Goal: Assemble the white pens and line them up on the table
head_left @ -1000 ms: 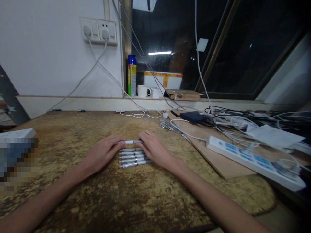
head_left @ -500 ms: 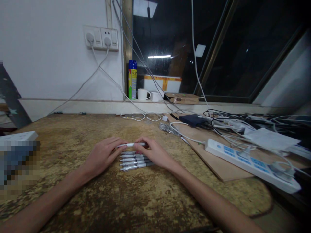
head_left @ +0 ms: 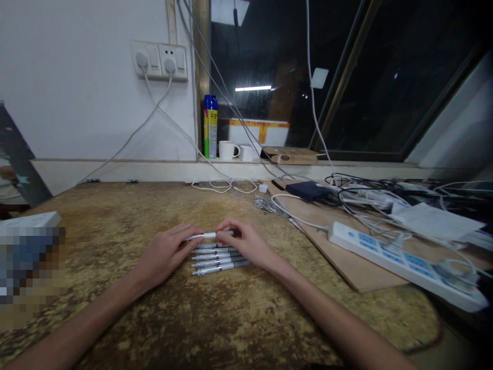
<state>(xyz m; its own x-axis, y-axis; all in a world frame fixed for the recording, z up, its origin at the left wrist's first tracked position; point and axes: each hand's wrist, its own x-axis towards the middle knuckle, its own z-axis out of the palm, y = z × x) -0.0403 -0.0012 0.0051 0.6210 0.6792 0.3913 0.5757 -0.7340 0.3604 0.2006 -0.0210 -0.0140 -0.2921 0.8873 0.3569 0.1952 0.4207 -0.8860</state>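
Observation:
A white pen (head_left: 209, 236) lies crosswise between my two hands, just beyond a row of pens. My left hand (head_left: 164, 253) grips its left end between thumb and fingers. The right end, partly hidden by fingers, is pinched by my right hand (head_left: 246, 241). Several white and grey pens (head_left: 215, 267) lie side by side on the worn wooden table (head_left: 185, 318), nearer to me. My right hand covers part of their right ends.
A white power strip (head_left: 404, 259) rests on a brown board (head_left: 346, 257) at right, with tangled cables behind. A spray can (head_left: 210, 128) and white mug (head_left: 228, 149) stand on the sill. A crinkled clear packet (head_left: 267, 204) lies beyond my right hand.
The view has shifted slightly. Both hands still hold the pen, which now sits a little closer to the row of pens.

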